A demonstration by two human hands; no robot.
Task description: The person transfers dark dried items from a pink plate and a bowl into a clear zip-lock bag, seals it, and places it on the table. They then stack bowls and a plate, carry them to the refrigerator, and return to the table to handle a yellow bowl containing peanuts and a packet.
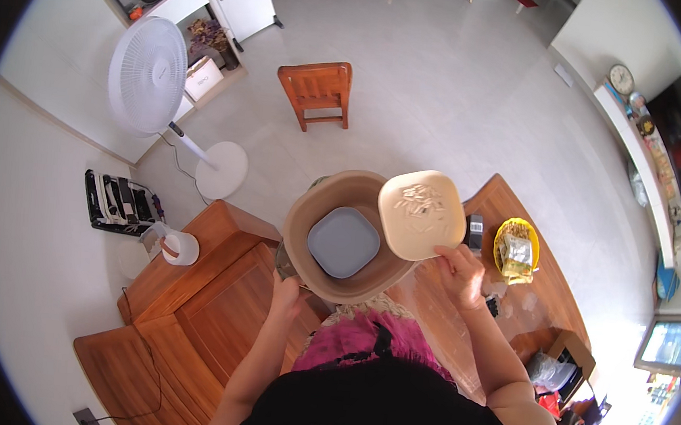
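Observation:
My left hand grips the near left side of a brown plastic bin; its fingers are partly hidden beneath the rim. Inside the bin sits a blue-grey square dish with rounded corners. With my right hand I hold a cream square dish by its near edge, thumb on top. That dish overlaps the bin's right rim from above. Small pale slivers, perhaps seed shells, lie in it. A bit of green material shows at the bin's left side.
On the wooden table at right are a yellow basket with packets and a dark box. A wooden chair and a white fan stand ahead. A white kettle rests on the wooden bench at left.

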